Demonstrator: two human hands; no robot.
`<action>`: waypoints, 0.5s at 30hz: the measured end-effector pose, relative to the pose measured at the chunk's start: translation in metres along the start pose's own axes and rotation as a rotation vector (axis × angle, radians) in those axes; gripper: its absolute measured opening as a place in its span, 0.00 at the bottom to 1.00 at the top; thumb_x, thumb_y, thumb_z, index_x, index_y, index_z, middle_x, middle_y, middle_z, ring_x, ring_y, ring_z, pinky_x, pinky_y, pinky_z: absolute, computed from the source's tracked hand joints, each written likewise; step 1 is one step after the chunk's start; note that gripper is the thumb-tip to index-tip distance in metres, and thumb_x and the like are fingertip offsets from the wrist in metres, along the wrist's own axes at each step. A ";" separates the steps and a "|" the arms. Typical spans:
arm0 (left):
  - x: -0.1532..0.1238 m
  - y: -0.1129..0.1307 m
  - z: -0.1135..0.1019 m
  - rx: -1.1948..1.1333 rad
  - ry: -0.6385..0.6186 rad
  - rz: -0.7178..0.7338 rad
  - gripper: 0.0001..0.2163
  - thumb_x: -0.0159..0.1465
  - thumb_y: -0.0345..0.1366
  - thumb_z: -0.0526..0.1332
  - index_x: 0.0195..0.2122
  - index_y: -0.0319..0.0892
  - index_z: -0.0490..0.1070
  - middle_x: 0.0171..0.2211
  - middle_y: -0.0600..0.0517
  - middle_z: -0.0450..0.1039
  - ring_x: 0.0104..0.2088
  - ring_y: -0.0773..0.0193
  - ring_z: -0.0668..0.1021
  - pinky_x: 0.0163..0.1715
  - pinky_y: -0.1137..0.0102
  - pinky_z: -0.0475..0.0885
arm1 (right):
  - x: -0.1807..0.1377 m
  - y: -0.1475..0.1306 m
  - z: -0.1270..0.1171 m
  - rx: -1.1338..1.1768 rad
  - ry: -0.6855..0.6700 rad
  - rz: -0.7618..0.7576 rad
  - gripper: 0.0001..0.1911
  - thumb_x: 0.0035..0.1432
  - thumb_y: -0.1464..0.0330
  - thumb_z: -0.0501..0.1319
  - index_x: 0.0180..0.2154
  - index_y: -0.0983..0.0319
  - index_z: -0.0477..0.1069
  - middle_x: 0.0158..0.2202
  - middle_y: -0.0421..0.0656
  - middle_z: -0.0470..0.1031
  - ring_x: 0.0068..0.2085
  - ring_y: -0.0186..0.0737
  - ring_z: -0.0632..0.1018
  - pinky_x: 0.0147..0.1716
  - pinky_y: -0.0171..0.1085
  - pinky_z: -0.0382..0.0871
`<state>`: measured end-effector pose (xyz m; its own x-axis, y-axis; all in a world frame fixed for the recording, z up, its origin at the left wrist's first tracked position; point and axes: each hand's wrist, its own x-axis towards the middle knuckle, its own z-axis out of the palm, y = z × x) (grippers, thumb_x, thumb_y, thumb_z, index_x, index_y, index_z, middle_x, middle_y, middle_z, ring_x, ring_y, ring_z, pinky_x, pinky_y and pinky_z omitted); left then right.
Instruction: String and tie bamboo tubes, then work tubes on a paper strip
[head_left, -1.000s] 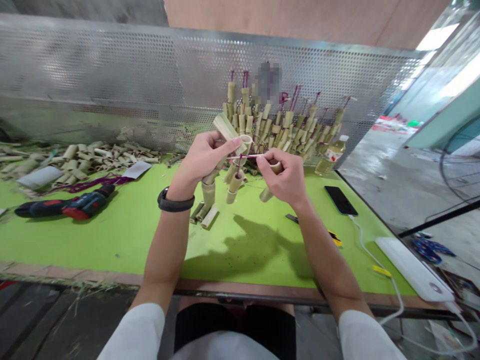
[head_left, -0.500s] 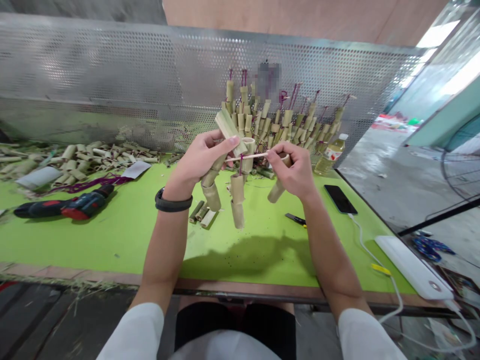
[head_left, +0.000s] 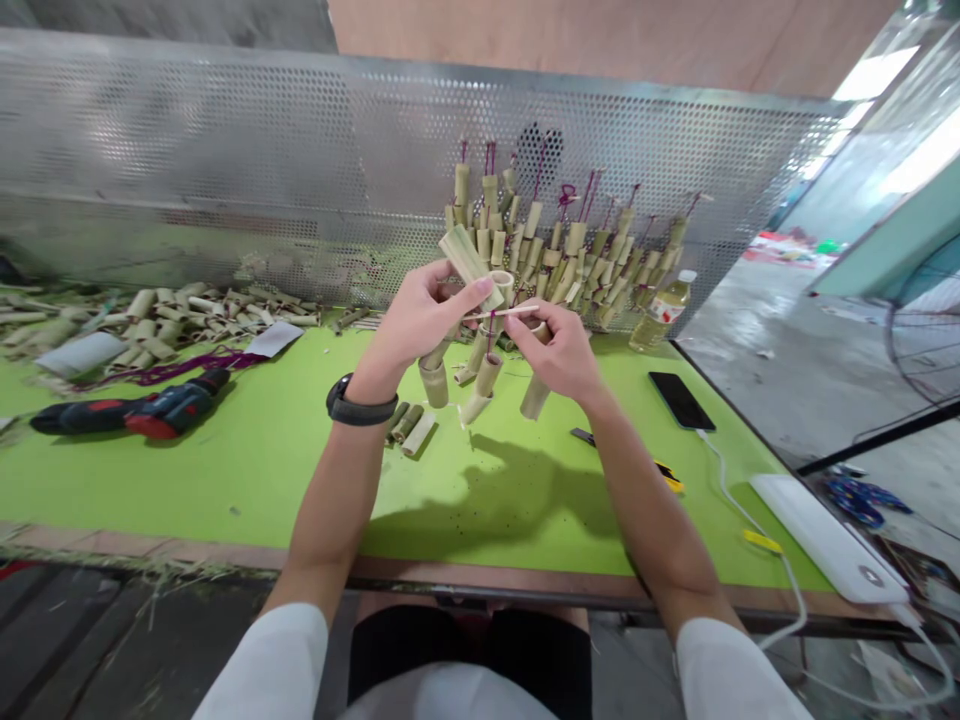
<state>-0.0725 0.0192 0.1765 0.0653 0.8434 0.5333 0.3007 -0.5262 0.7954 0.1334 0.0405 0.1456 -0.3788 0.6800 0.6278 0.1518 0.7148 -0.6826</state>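
My left hand [head_left: 427, 315] is closed round a pale bamboo piece [head_left: 469, 258], thumb along its lower end. A thin stick [head_left: 523, 311] sticks out sideways from beneath that thumb. Purple string [head_left: 492, 325] loops over the stick, and a bamboo tube [head_left: 489, 372] hangs from it at a tilt. My right hand [head_left: 553, 350] pinches at the stick close to the string; its exact grip is partly hidden. Other bamboo tubes dangle below both hands, one under the left [head_left: 433, 382] and one under the right [head_left: 535, 397].
Strung bamboo tubes [head_left: 574, 240] hang on the perforated metal panel [head_left: 247, 140]. Loose bamboo [head_left: 157, 325], purple cord [head_left: 187, 368] and a power drill [head_left: 161, 408] lie left. Short bamboo pieces [head_left: 409, 425], a cutter knife [head_left: 667, 476], phone [head_left: 681, 400], bottle [head_left: 664, 310] and power bank [head_left: 829, 540] are around.
My right hand has moved left along the stick to the string, leaving the stick's end bare. My left hand has shifted slightly right. The hanging tubes have swung and tilted.
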 end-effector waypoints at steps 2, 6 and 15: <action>0.001 -0.001 0.003 0.013 -0.009 -0.004 0.17 0.68 0.53 0.70 0.46 0.45 0.81 0.27 0.52 0.78 0.23 0.66 0.77 0.20 0.74 0.68 | 0.001 0.006 0.004 0.001 -0.008 0.021 0.19 0.68 0.51 0.64 0.36 0.60 0.76 0.24 0.36 0.67 0.21 0.31 0.59 0.20 0.34 0.49; 0.004 -0.003 0.009 0.056 -0.007 -0.017 0.18 0.68 0.55 0.69 0.46 0.44 0.80 0.30 0.50 0.80 0.26 0.63 0.80 0.22 0.72 0.70 | 0.005 0.020 0.009 0.004 -0.030 0.082 0.15 0.66 0.55 0.66 0.37 0.60 0.77 0.26 0.36 0.70 0.23 0.32 0.63 0.22 0.34 0.55; 0.010 -0.018 0.017 0.347 0.145 0.018 0.10 0.68 0.43 0.68 0.44 0.43 0.80 0.35 0.49 0.83 0.32 0.60 0.81 0.31 0.69 0.71 | -0.004 0.007 0.007 -0.230 -0.170 0.180 0.10 0.65 0.63 0.64 0.45 0.60 0.70 0.26 0.35 0.70 0.26 0.35 0.67 0.27 0.35 0.58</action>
<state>-0.0610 0.0389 0.1629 -0.0548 0.7970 0.6015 0.6070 -0.4518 0.6538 0.1302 0.0411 0.1358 -0.4714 0.7754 0.4201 0.4250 0.6172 -0.6622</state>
